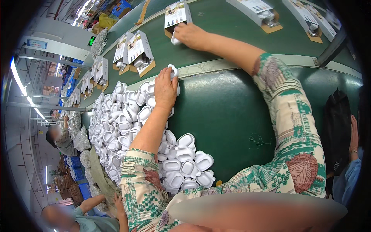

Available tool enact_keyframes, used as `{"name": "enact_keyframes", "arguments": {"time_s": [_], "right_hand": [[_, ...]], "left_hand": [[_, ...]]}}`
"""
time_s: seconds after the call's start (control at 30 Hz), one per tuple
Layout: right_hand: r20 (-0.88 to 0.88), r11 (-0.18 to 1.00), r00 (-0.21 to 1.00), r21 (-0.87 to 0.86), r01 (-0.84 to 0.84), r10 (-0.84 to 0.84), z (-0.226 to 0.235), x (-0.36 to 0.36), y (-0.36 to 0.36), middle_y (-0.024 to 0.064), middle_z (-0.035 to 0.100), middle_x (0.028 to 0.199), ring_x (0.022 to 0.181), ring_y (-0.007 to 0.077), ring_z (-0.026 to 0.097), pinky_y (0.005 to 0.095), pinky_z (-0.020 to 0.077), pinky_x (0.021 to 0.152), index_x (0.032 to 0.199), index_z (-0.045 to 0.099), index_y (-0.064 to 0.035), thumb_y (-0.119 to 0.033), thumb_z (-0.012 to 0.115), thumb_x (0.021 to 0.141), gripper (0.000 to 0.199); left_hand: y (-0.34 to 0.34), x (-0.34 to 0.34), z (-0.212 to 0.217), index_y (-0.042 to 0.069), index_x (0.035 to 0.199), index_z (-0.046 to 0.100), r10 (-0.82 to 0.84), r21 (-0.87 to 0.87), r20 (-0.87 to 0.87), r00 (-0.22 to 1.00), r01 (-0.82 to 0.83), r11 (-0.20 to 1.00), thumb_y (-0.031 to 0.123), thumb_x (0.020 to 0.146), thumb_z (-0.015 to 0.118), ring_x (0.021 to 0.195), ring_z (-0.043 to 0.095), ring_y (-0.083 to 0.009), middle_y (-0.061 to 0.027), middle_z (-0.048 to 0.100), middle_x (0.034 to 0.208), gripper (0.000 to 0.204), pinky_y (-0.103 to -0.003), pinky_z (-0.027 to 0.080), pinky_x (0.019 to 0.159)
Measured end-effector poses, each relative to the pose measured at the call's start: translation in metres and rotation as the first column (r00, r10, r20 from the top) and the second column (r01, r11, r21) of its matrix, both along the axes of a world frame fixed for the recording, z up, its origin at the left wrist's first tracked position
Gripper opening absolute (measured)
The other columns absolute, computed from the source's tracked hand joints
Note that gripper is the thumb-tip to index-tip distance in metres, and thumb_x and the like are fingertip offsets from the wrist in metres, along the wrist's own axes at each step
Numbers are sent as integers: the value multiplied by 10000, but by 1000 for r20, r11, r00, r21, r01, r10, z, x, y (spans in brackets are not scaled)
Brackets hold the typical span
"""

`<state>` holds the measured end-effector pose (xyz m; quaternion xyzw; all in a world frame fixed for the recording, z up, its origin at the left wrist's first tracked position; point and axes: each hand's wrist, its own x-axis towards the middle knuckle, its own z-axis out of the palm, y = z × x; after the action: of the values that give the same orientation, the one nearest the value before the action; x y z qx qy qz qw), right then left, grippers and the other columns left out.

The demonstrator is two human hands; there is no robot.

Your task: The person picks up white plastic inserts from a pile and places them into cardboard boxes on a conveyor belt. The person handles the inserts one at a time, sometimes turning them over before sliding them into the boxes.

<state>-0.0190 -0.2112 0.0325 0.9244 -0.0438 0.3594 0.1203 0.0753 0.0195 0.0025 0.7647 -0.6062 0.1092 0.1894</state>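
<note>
At the far side of the table, my right hand (pixel 190 36) grips a white plastic part (pixel 176 40) at the open end of a white printed carton (pixel 177 16). My left hand (pixel 166 89) reaches over the top of a large heap of white plastic parts (pixel 127 116). Its fingers are closed on another white part (pixel 173 71) beside the belt's edge. The heaped parts are small, rounded and hollow, each like a shallow oval cup with a flange. Parts of the fingers on both hands are hidden.
Several open cartons (pixel 140 50) lie along the green conveyor belt (pixel 216 23), with more cartons (pixel 257 11) at the right. A metal post (pixel 332 48) rises at the right. The green tabletop (pixel 224 112) lies between my arms. Other people (pixel 89 216) are at the left and right.
</note>
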Motion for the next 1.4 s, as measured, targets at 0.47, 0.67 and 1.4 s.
{"name": "enact_keyframes", "arguments": {"time_s": [0.47, 0.67, 1.4], "right_hand": [[-1, 856, 911, 342, -387, 413, -30, -40, 69, 104, 553, 972, 964, 284, 533, 402, 458, 780, 922, 578, -67, -182, 653, 727, 239], [-85, 894, 914, 262, -364, 397, -27, -44, 72, 90, 557, 991, 992, 260, 527, 382, 437, 801, 855, 587, -62, -185, 625, 762, 159], [24, 851, 880, 242, -465, 474, -21, -29, 101, 119, 569, 1029, 994, 285, 553, 397, 469, 787, 947, 564, -74, -216, 662, 740, 270]], "left_hand": [[1, -2, 3, 70, 1374, 318, -120, -58, -168, 978, 112, 992, 57, 842, 497, 995, 572, -400, -200, 519, 1245, 562, -439, 486, 812], [-2, -9, 2, 59, 1382, 307, -131, -56, -211, 969, 121, 991, 9, 812, 487, 967, 567, -414, -230, 522, 1224, 601, -454, 470, 797], [7, 36, -5, -27, 1338, 389, -160, -247, -571, 805, 17, 969, 59, 885, 431, 1277, 412, -310, -204, 436, 1361, 463, -373, 295, 1075]]}}
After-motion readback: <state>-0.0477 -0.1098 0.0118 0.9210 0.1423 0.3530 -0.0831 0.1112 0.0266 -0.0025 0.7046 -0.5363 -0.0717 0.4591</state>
